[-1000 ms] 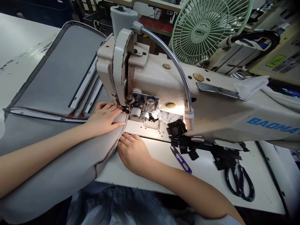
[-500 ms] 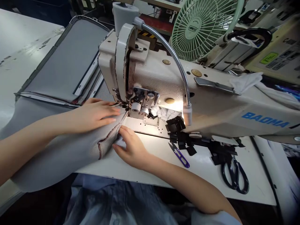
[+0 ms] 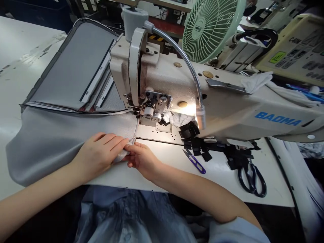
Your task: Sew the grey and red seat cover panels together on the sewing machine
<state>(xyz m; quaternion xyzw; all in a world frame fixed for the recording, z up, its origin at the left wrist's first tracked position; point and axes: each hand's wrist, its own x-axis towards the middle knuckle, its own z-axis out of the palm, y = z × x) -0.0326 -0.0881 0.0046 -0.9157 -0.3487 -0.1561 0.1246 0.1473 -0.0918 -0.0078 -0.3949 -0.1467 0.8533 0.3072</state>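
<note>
Grey fabric [image 3: 73,130] in the grasp of both hands [image 3: 97,157], corner partly hidden beneath fingers [image 3: 115,144]

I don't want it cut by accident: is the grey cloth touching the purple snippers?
Apart. The head view shows white tabletop between the grey cloth and the purple snippers, which lie off to the right.

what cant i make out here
All in the head view:
Needle of the sewing machine: lost among its dark parts.
Near corner of the grey fabric: partly covered by left hand and right hand.
Blades of the dark-handled scissors: hidden by black scraps.
Top of the green fan: cut off by the upper edge.
Control panel labels: mostly too small.
</note>
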